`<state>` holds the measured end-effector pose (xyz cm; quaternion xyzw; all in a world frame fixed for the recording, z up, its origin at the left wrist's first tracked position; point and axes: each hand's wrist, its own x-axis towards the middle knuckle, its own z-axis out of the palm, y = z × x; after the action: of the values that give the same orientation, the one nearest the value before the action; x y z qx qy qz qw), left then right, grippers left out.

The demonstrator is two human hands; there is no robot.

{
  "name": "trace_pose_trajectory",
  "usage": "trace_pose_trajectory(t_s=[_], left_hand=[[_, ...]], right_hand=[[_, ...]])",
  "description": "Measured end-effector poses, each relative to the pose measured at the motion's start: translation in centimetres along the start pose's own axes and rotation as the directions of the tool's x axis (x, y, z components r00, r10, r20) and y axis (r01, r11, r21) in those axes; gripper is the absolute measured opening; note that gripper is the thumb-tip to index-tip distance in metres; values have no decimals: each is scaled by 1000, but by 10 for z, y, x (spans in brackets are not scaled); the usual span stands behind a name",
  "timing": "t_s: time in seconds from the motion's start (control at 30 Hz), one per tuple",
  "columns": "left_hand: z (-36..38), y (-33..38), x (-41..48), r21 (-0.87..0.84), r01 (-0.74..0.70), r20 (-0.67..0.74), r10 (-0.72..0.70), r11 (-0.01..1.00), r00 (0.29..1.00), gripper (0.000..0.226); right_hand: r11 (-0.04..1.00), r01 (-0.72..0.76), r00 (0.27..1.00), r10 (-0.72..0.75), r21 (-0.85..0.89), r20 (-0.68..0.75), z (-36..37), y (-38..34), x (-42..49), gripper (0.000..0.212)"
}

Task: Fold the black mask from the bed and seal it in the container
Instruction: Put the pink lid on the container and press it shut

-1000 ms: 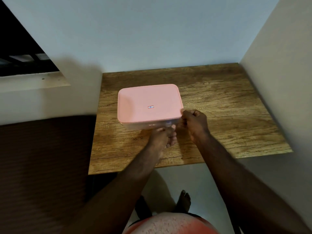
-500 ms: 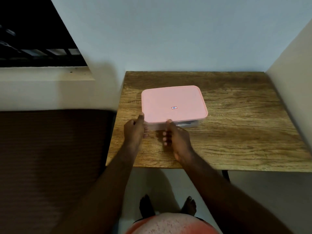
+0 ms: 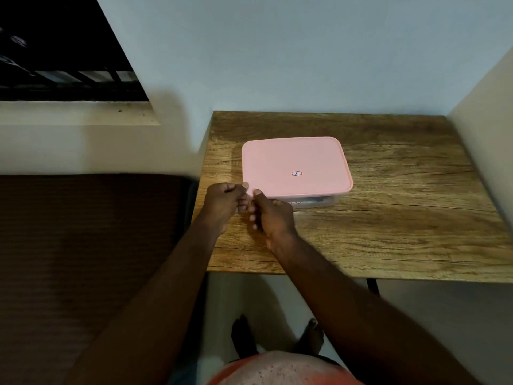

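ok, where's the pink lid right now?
In the head view the pink lid sits on top of the container on the wooden table, left of centre, with both hands at its near-left corner.

Pink lid [image 3: 294, 166] on container [image 3: 319, 202], wooden table [image 3: 402, 218], both hands pinching lid's near-left corner

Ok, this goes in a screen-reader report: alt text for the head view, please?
Both hands, left hand and right hand, pinch the near left corner of a pink lid on a clear container, which sits on a wooden table beside a dark bed.
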<state>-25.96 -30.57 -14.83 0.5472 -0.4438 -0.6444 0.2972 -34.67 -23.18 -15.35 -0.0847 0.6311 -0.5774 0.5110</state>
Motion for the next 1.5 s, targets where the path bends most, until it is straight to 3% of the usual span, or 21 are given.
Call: trace_pose_trajectory(t_s=[0.17,0.33,0.4,0.43,0.47,0.53,0.63,0.67,0.73,0.8,0.87,0.93,1.3,1.5], left_hand=[[2,-5,2,-2,-3,-26,3,1000,1000,15],[3,-4,4,68,-20,-62,25,997,998,14],[7,-6,3,191,-120,-169,153,974,974,14],[8,-7,1,306,-221,-212,292,926,933,15],[10,-8,-2,443,-344,-200,465,828,862,18],[14,-11,-5,651,-544,4,713,530,701,26],[25,-15,-5,702,-675,339,728,226,596,42],[30,-16,-5,715,-680,410,690,164,597,47],[38,-17,-5,750,-656,503,575,80,646,57],[44,-18,-2,785,-619,535,480,21,695,64],[46,-20,0,815,-579,535,435,-38,725,68],[46,-21,3,823,-564,526,451,-58,721,68],[30,-11,28,900,-434,383,528,-31,757,64],[31,4,39,938,-346,315,515,-37,798,63]], right_hand=[[997,72,996,-73,-14,-43,3,5,0,40],[979,103,994,-96,-178,47,-9,3,-1,44],[953,153,988,-138,-263,73,-20,0,-1,44],[911,226,974,-217,-344,66,-27,-1,0,42],[834,322,941,-332,-448,59,-36,-2,2,38],[594,493,810,-580,-635,86,-56,-8,5,24],[71,600,522,-789,-797,323,-83,-26,10,21],[-56,594,483,-772,-803,412,-91,-31,15,30],[-171,545,552,-664,-821,505,-104,-42,26,54],[-183,484,680,-538,-856,499,-115,-51,36,73],[-188,430,770,-433,-883,468,-124,-58,42,76],[-236,395,809,-369,-888,458,-129,-61,46,69],[-351,446,767,-325,-823,554,-110,-68,72,65],[-351,490,724,-346,-798,596,-94,-71,88,61]])
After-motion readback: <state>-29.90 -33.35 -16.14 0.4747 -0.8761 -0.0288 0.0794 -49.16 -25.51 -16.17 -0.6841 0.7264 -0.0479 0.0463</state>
